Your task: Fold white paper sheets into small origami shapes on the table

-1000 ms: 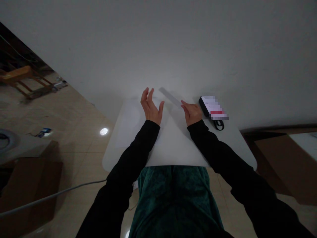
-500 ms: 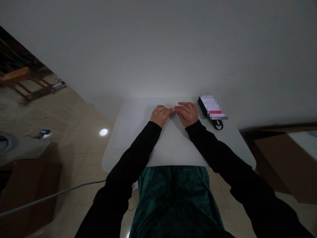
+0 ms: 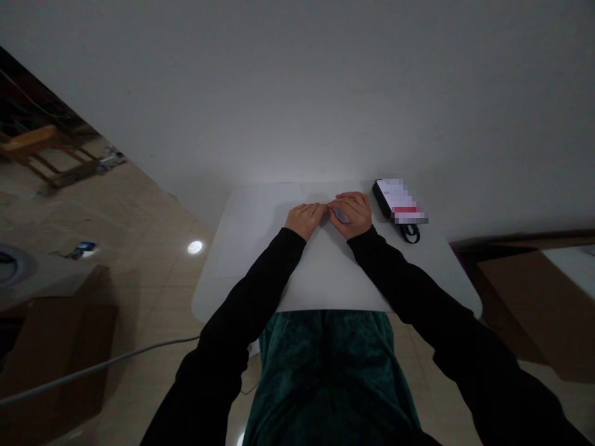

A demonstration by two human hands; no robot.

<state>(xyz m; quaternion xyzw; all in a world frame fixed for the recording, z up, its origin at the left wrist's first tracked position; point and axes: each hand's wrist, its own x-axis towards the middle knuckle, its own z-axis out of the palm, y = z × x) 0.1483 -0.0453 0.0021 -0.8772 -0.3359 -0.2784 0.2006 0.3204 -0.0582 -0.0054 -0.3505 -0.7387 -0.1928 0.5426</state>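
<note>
Above the far half of the white table (image 3: 334, 282), my left hand (image 3: 305, 219) and my right hand (image 3: 352, 213) meet at the fingertips. The left fingers are bunched and closed. Thumb and index finger of the right hand form a pinch, its other fingers curved over. Whatever lies between the fingertips is too small or too hidden to name. A sheet of white paper (image 3: 251, 229) lies flat on the table, left of my left hand. To the right of my right hand rests a phone with a lit, blurred screen (image 3: 400, 199), on a black case with a strap loop.
A pale wall (image 3: 297, 93) rises behind the table. Cardboard boxes stand at the right (image 3: 539, 303) and lower left (image 3: 69, 353). A grey cable (image 3: 116, 359) crosses the lower left. A wooden stool (image 3: 39, 142) is at the far left.
My left hand has shifted slightly right and its fingers have folded closer together. The right thumb has bent, leaving a rounder gap under the index finger.
</note>
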